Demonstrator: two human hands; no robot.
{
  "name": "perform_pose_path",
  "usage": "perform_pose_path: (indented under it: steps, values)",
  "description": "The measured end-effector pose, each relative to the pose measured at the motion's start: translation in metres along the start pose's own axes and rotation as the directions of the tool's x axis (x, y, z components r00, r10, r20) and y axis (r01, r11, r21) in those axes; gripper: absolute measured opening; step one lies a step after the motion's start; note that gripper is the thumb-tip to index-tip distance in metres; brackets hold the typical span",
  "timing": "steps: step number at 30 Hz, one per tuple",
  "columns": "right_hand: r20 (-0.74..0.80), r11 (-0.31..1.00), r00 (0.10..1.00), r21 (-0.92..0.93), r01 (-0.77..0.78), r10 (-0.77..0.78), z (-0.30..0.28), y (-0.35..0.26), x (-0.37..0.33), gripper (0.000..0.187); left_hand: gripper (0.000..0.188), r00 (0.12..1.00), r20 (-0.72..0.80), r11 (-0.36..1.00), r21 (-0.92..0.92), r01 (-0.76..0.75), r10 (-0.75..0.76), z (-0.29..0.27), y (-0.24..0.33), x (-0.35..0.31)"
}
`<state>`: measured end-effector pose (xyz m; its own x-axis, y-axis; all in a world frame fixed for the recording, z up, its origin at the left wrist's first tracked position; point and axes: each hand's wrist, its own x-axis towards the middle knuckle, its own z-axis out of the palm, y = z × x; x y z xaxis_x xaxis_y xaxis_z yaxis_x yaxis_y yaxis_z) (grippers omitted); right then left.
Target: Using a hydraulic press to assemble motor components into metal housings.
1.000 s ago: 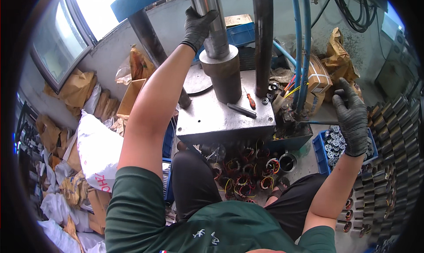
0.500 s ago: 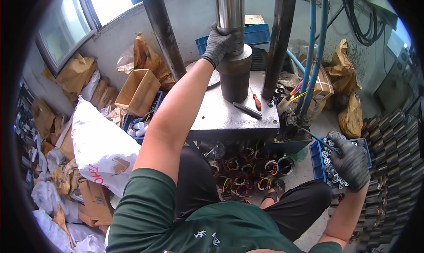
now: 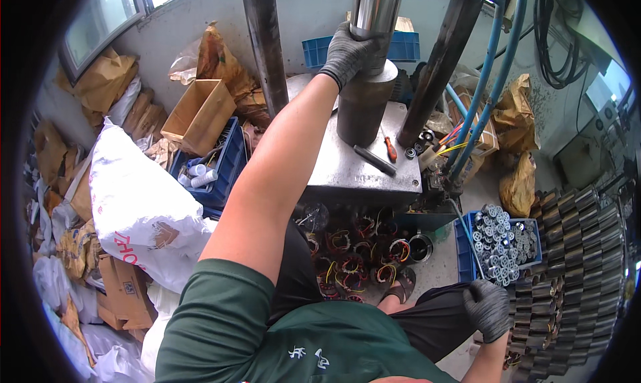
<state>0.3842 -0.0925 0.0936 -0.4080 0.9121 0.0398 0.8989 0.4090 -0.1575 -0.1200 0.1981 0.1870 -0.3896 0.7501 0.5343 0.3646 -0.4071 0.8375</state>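
My left hand [image 3: 348, 52], in a dark grey glove, is closed round the darker lower end of a metal cylinder [image 3: 378, 48]. That cylinder stands upright on a thick round steel block [image 3: 364, 112], and a shiny steel column [image 3: 378, 6] rises directly above the grip. The block rests on a press table [image 3: 334, 162]. Beside it lie a dark metal bar [image 3: 374, 161] and a screwdriver [image 3: 390, 149] with an orange-red handle. Low on the right, near my knee, my gloved right hand [image 3: 488, 309] is closed at the end of a thin lever [image 3: 469, 239]; its fingertips are partly hidden.
Dark press posts [image 3: 264, 42] flank the block. A blue crate [image 3: 463, 249] of grey wheel-like parts stands right, beside stacked metal cylinders [image 3: 574, 249]. Several wound stators [image 3: 350, 269] lie beneath the table. A white sack [image 3: 143, 216] and a wooden box [image 3: 200, 116] are left.
My right hand has come down toward my knee, swinging the lever from slanting over the crate to pointing toward me. The left hand keeps its hold; the whole view has shifted.
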Motion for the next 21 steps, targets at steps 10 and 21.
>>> perform_pose_path:
  steps: [10, 21]
  values:
    - [-0.082, 0.984, 0.992, 0.159, -0.081, 0.095, 0.002, -0.001, -0.002, 0.016, 0.089, 0.999, -0.042, 0.999, 0.049, 0.008, -0.006, -0.001, -0.017, 0.011]
    - [-0.039, 0.977, 0.993, 0.187, -0.103, 0.112, -0.011, -0.001, 0.003, 0.014, 0.087, 0.999, -0.049, 0.998, 0.053, -0.016, 0.019, -0.001, -0.016, 0.009]
